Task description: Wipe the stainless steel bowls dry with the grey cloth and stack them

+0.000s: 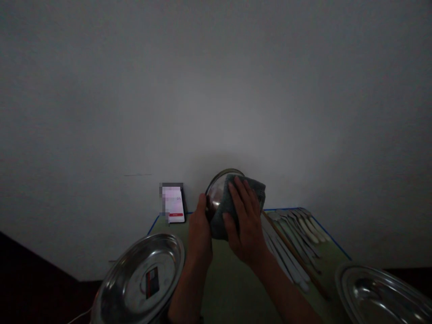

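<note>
A green-topped table (224, 281) with a blue edge runs from the bottom of the frame up to a pale, bare-looking wall (216, 90), which fills the whole upper part. The room is dim; a soft brighter patch lies on the wall above the middle, and a thin dark line marks it at centre left. Both lower corners fall into dark reddish shadow.

At the frame's centre, just below the middle, a round shiny bowl (218, 193) is held up in front of the wall. The left hand (200, 229) grips its left rim, fingers closed around the edge. The right hand (245, 218) lies spread over a grey cloth (221, 222), its fingers pressing the cloth against the bowl.

A phone (175, 204) with a lit screen leans against the wall at the table's far left corner. At lower left sits a wide steel basin (113, 288) with a dark label in it; another steel basin (351, 281) shows at lower right. Between the right forearm and the table's right edge lie a long wooden stick (290, 247) and rows of cutlery (308, 227).
</note>
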`<state>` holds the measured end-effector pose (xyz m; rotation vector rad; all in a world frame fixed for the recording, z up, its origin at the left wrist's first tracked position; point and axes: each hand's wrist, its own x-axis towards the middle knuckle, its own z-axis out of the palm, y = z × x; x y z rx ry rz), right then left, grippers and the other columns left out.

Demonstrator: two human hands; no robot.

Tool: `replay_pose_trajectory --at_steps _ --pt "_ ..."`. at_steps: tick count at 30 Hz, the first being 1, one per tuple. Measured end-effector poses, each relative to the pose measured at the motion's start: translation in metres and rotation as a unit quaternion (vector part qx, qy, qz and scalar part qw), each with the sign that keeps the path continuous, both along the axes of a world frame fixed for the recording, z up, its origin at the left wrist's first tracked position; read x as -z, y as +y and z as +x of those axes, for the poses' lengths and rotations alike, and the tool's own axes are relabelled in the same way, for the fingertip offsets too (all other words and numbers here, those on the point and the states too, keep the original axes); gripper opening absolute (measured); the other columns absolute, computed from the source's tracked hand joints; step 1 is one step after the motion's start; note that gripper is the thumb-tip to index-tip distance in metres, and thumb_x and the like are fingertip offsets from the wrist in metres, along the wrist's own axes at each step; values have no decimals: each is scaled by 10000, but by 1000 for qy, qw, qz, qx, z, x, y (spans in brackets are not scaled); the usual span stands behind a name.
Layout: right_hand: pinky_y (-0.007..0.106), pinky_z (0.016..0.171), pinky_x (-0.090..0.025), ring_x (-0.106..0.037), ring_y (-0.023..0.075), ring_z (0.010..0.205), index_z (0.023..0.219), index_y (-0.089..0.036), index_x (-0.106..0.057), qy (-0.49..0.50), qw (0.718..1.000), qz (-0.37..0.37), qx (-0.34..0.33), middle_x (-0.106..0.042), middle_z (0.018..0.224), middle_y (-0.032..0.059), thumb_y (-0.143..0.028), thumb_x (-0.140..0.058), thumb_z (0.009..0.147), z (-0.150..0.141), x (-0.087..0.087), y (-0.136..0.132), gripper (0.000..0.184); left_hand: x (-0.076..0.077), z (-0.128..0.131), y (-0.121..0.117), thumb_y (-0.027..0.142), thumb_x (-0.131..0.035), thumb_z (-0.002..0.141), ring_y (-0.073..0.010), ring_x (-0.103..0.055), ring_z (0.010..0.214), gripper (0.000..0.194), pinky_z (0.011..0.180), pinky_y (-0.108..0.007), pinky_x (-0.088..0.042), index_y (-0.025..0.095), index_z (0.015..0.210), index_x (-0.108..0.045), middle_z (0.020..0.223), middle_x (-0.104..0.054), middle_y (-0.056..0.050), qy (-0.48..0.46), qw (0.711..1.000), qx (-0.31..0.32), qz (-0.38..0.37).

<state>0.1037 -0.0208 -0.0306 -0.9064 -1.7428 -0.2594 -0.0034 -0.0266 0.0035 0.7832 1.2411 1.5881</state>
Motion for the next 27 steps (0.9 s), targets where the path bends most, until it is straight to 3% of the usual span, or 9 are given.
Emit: replay_pose_trajectory --at_steps 4,8,11,15,17,21,24,27 --pt "535 1072 -328 -435 266 1279 1302 -212 -478 72 997 10 -10 -516 1330 109 -273 -407 926 14 -2 7 387 -1 2 -7 586 -565 773 -130 -434 536 483 516 -250 -331 177 516 -559 515 -511 24 171 984 49 -2" --pt "472 1024 -399 -509 229 1187 1203 -217 -544 161 985 -19 -59 -566 1243 95 -296 -405 939 28 -1 19 308 0 -4 -8 672 -547 735 -132 -436 486 546 500 -258 -331 181 496 -533 481 -496 25 161 984 77 0" --pt "456 1010 -417 -537 214 1151 1180 -218 -553 228 969 -59 -77 -598 1192 90 -322 -385 956 32 2 25 299 0 -14 -4 635 -603 731 -148 -490 471 521 508 -262 -380 184 476 -553 442 -512 13 94 993 60 -21" --pt "481 1047 -390 -509 216 1210 1276 -211 -503 274 956 -96 -42 -575 1271 106 -355 -369 969 20 7 26 365 -3 -16 3 435 -598 838 -179 -667 685 307 687 -262 -507 180 717 -718 635 -699 -37 -152 988 24 -16" --pt "499 1082 -353 -445 219 1292 1369 -205 -424 265 960 -93 -12 -501 1380 122 -340 -359 974 10 10 23 423 -5 -10 5 387 -496 911 -172 -697 837 318 801 -261 -517 187 859 -738 811 -756 -50 -235 972 23 11" --pt "545 1135 -256 -253 236 1428 1476 -197 -274 159 985 -57 24 -317 1533 125 -267 -312 979 -8 13 12 504 -7 6 4 434 -393 952 -179 -693 935 435 877 -283 -513 156 994 -725 1006 -756 -81 -286 956 41 45" --pt "566 1139 -225 -230 250 1440 1505 -180 -200 82 995 -34 39 -319 1535 132 -229 -302 965 -16 11 2 551 -5 9 2 421 -466 929 -151 -691 785 373 790 -261 -526 152 934 -724 888 -757 -53 -256 966 -17 12" --pt "555 1141 -227 -229 253 1441 1514 -167 -158 52 998 -13 32 -305 1539 141 -220 -326 947 -18 6 -6 594 -5 2 -1 478 -550 868 -125 -623 632 360 654 -231 -498 162 800 -708 704 -704 0 -142 988 -56 2"
